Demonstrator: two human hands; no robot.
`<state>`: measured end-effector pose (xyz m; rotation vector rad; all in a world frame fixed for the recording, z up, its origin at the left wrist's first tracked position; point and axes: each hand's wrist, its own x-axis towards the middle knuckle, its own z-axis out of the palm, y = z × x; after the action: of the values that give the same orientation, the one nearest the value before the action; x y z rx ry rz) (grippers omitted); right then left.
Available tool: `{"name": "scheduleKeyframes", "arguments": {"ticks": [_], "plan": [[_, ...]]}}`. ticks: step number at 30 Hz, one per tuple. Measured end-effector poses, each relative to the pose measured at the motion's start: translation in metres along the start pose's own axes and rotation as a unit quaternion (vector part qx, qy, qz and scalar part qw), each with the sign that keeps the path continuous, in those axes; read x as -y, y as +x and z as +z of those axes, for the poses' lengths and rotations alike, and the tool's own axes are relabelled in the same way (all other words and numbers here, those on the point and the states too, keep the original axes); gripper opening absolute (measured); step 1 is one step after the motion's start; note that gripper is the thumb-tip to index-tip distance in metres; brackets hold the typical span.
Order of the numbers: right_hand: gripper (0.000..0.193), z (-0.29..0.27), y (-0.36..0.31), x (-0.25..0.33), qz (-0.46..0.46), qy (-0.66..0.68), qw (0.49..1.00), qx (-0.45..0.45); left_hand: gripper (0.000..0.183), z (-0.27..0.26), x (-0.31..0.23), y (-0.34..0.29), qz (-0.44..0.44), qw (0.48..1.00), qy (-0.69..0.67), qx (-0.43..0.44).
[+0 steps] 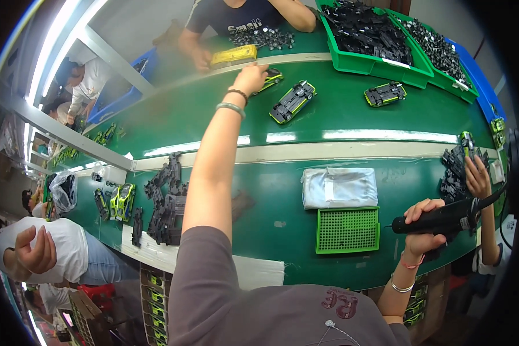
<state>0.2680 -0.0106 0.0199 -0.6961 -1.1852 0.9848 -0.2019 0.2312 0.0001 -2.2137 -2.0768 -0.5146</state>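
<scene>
My left hand (252, 78) is stretched far forward over the green belt, its fingers closed at the end of a yellow-green and black toy car (271, 81); the hand hides part of the car. Just right of it a larger toy car (294, 102) lies wheels up, showing its black underside. Farther right rests another upturned toy car (385, 94). My right hand (424, 222) is wrapped round a black corded electric screwdriver (444, 218), held level above the near bench with its tip pointing left.
A green perforated tray (348, 230) and a plastic-wrapped pack (340, 188) lie before me. Black car bases (170, 210) are piled at left. Green bins (380, 69) of parts stand at far right. Co-workers sit across and on both sides; one person's hand (477, 176) holds a car at right.
</scene>
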Motion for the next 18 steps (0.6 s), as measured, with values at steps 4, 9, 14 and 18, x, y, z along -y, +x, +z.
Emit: {"name": "scheduleKeyframes", "arguments": {"ticks": [4, 9, 14, 18], "plan": [[0.083, -0.002, 0.000, -0.001, 0.005, 0.005, 1.000, -0.004, 0.034, 0.013, 0.005, -0.014, -0.043, 0.998, -0.041, 0.037], [0.082, -0.003, 0.000, 0.002, -0.001, -0.004, 1.000, -0.016, 0.043, -0.043, 0.076, -0.086, -0.022, 0.999, -0.019, 0.033], [0.083, -0.004, 0.001, 0.003, 0.008, -0.002, 1.000, 0.028, 0.054, -0.104, 0.132, -0.171, -0.132, 0.989, -0.052, -0.033], [0.083, -0.006, -0.001, -0.002, -0.004, -0.013, 0.999, 0.047, 0.059, -0.124, 0.150, -0.214, -0.317, 0.946, -0.031, 0.063]]}}
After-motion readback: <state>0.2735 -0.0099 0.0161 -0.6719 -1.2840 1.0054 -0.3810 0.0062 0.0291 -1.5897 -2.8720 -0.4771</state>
